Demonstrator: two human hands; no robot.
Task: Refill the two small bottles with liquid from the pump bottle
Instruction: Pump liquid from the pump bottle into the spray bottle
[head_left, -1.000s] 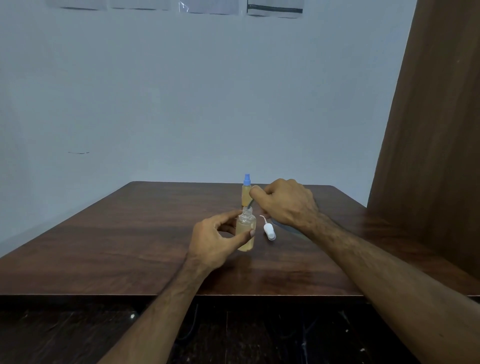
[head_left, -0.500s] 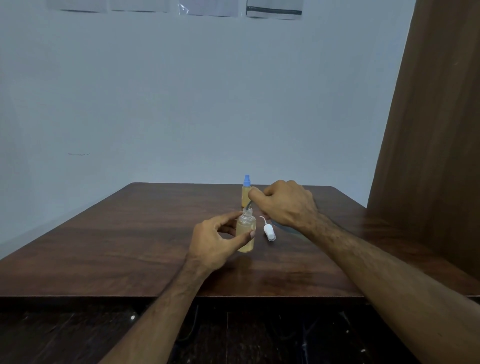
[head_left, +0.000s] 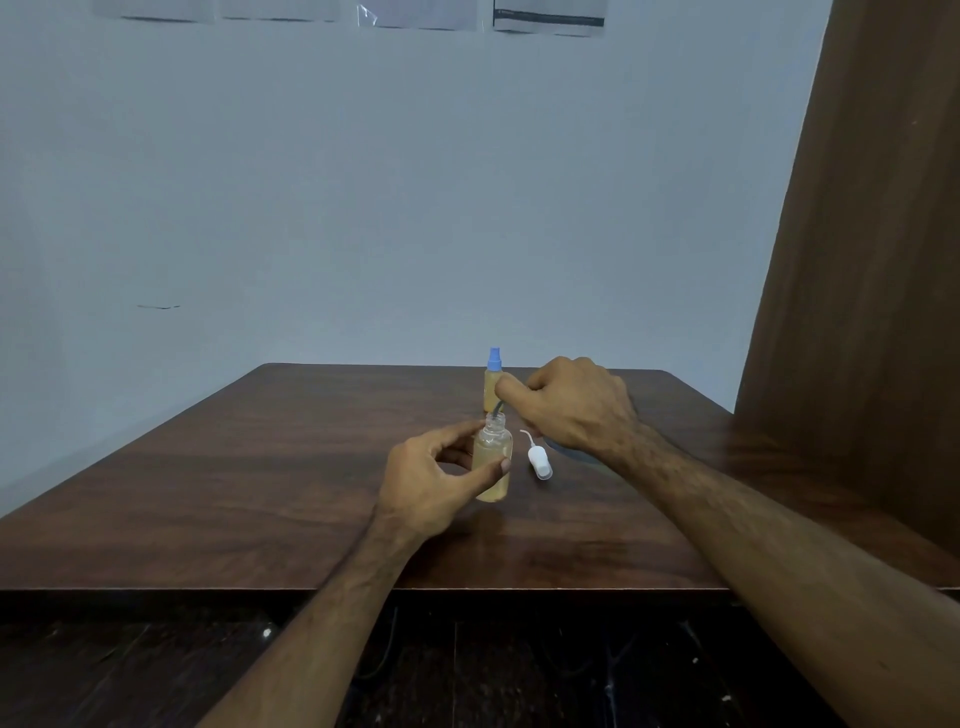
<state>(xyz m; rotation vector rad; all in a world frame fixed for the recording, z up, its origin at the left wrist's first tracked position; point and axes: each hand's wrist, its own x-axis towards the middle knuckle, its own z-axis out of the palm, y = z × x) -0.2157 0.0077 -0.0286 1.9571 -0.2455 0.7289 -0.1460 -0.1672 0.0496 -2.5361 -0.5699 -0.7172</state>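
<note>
At the left, the left hand (head_left: 431, 478) wraps its fingers (head_left: 491, 466) around a small open bottle (head_left: 492, 457) of amber liquid, thumb on the neck side and a fingertip across its front; the bottle stands upright on the dark wooden surface (head_left: 260, 467), near its middle. Behind it, further back on the surface, stands a second small bottle (head_left: 491, 387) with a blue spray cap, also amber, partly hidden by the right hand's knuckle. Just right of the held bottle lies a white spray cap (head_left: 538, 461) with its thin dip tube curling up, on its side, apart from both bottles. The right hand (head_left: 569, 405) hovers above the open neck, fingers closed over something whose dark spout (head_left: 500, 406) points down into the bottle's mouth; the hand hides the rest. A brown wooden panel (head_left: 857, 260) rises at the far right. Against the picture half a second ago, both hands and bottles sit almost exactly alike.
</note>
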